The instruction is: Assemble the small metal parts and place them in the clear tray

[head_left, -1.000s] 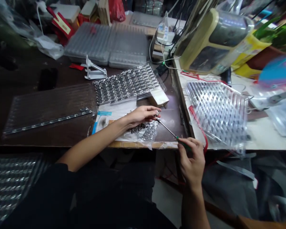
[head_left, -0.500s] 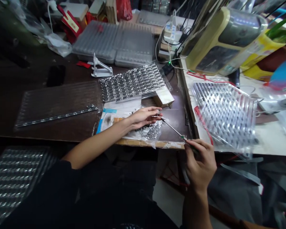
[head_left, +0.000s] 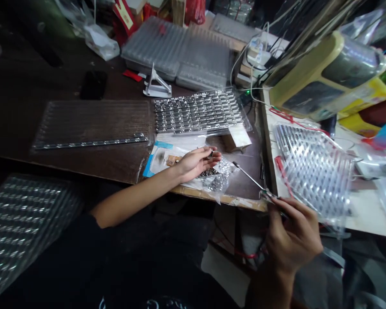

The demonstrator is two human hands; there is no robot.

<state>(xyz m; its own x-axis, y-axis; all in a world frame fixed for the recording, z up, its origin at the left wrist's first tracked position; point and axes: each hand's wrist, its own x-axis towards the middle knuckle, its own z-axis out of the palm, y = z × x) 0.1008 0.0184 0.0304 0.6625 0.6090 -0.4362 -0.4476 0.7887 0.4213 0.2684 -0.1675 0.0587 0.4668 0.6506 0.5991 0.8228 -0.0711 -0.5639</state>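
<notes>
My left hand [head_left: 197, 164] is palm up over the table, pinching a small metal part [head_left: 211, 152] between thumb and forefinger while the other fingers stretch out. Below it lie a clear plastic bag of small shiny pieces [head_left: 223, 176] and a pile of dark small parts [head_left: 209, 172]. In front of the table edge, my right hand [head_left: 294, 234] grips a thin screwdriver [head_left: 249, 176] by its handle. Its shaft points up and left toward the left hand, and the tip is apart from the metal part.
A clear tray filled with metal parts [head_left: 196, 112] lies behind the hands, with a small block [head_left: 239, 138] at its corner. Left is a clear tray [head_left: 93, 120] holding one row. Another filled tray [head_left: 315, 171] lies right, near a yellowish machine [head_left: 321, 73]. Stacked trays [head_left: 22, 227] stand lower left.
The screwdriver tip has come away from the metal part in my left hand. My right hand has drawn back down and to the right. The whole view has shifted.
</notes>
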